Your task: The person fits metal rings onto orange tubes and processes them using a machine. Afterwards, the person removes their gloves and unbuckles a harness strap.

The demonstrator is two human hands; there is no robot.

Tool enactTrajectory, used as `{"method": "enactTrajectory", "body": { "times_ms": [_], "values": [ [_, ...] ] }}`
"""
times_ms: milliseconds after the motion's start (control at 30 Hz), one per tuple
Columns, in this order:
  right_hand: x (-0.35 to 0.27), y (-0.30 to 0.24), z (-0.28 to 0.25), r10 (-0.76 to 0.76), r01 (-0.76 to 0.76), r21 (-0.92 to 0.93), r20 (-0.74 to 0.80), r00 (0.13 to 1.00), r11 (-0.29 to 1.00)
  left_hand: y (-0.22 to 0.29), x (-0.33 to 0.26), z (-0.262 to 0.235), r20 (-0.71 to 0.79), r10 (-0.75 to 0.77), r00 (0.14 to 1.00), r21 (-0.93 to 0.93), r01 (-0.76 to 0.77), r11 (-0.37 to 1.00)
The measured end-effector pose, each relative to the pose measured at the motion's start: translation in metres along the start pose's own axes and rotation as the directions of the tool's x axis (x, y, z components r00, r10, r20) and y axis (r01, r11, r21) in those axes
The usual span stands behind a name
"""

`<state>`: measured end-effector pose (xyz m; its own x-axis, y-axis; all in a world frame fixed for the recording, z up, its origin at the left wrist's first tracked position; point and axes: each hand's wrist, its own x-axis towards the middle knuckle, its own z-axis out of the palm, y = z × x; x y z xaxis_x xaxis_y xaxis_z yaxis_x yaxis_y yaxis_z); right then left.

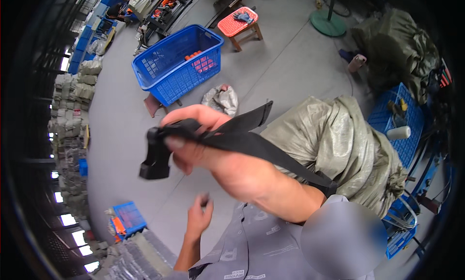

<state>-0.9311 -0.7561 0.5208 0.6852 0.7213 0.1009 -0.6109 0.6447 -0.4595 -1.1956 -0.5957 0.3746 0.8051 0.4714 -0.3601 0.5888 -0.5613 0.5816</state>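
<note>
Black webbing strap with plastic buckle, pinched in right hand; left hand loosely curled, empty.

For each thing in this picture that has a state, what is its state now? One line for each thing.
right hand: raised, fingers closed on the black strap
black strap: held up, draped over the hand
black buckle: hanging at the strap's end
left hand: lower, fingertips pinched on something small and dark; what, I cannot tell
blue basket: upright on the floor, orange parts inside
red stool: upright, cloth on top
grey-green sack: full, lying on the floor
</note>
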Motion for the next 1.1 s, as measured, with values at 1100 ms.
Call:
{"method": "enactTrajectory", "body": {
  "times_ms": [1100],
  "values": [
    [-0.032, 0.026, -0.031, -0.544, 0.531, -0.274, 0.036, 0.839, 0.802, 0.345, 0.152, 0.094, 0.386, 0.909, 0.155, -0.913, -0.079, 0.401]
  ]
}}
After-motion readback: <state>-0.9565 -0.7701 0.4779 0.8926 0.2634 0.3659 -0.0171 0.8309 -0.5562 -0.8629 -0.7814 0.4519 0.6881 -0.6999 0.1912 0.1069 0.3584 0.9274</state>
